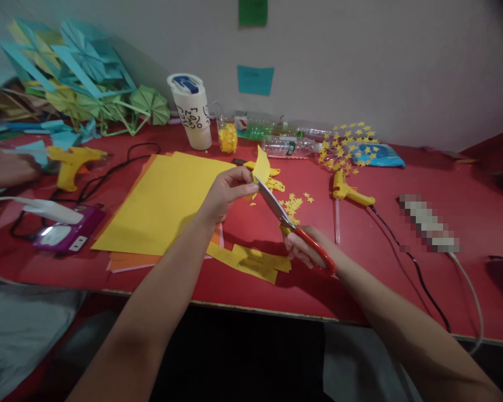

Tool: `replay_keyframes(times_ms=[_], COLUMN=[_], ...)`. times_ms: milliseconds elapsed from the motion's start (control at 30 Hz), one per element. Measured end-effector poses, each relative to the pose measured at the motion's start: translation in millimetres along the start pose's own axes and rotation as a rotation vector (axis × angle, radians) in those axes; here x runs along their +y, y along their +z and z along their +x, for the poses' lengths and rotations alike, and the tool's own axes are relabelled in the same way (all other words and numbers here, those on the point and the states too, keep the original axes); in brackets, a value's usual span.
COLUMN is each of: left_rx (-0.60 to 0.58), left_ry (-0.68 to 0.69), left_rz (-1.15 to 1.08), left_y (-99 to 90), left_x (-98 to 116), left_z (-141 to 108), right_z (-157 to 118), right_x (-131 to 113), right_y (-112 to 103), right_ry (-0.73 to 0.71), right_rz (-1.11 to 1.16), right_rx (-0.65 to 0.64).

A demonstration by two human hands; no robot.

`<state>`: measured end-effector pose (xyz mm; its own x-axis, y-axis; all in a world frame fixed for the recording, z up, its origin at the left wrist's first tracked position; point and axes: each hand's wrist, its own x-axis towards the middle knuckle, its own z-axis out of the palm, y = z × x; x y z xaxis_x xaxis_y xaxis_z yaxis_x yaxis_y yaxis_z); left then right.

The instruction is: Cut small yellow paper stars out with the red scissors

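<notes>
My left hand pinches a small piece of yellow paper above the red table. In my right hand are scissors with red handles, their blades pointing up and left to the paper's lower edge. Whether the blades are parted is hard to make out. Below the scissors lie small yellow paper stars in a loose heap. Yellow paper strips rest near the table's front edge, between my forearms. A stack of yellow and orange sheets lies left of my left hand.
A yellow glue gun with a cord sits at right, another glue gun at left. Behind stand a white tumbler, a jar of yellow pieces and plastic bottles. Another person's hand is at far left, near a purple power strip.
</notes>
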<state>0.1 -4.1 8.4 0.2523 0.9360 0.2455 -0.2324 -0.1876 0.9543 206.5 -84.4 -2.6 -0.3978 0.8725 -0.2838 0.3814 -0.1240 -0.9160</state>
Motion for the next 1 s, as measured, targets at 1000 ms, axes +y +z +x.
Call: replay_keyframes(times_ms=[1000], left_rx=[-0.020], left_ry=[-0.082], left_rz=[-0.020], left_y=[-1.4], left_x=[4.5], left_z=[-0.8], right_z=[-3.1], right_x=[-5.4], right_y=[1.3], right_ry=[0.043], right_rz=[0.024], right_rx=[-0.008])
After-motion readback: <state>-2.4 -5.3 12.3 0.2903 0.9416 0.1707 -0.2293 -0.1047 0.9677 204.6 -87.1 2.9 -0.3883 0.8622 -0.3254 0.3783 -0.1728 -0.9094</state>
